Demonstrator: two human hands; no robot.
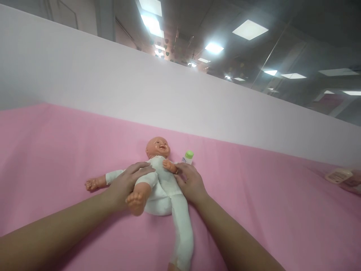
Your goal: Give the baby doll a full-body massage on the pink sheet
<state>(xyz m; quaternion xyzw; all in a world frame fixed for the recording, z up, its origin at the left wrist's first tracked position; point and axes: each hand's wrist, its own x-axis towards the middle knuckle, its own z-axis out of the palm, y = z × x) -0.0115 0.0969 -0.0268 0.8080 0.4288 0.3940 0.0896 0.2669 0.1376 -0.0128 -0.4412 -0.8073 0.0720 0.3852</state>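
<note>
Holding a baby doll (166, 180) that lies face-up on the pink cover (242, 199), I have my left hand (124, 186) partly closed around its raised leg and my right hand (194, 185) loosely curled around its wrist, near a green-capped bottle (188, 156).

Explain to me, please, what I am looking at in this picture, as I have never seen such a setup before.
There is no machine here: these are a person's own bare hands, seen by a camera worn on the head, looking forward and down. A doll in white clothing lies face up on a pink surface. The left hand rests against its raised leg; the right hand touches its bent arm. How firmly either grips is unclear. Near the doll's head is a green-capped container; a blurred object lies far right.
</note>
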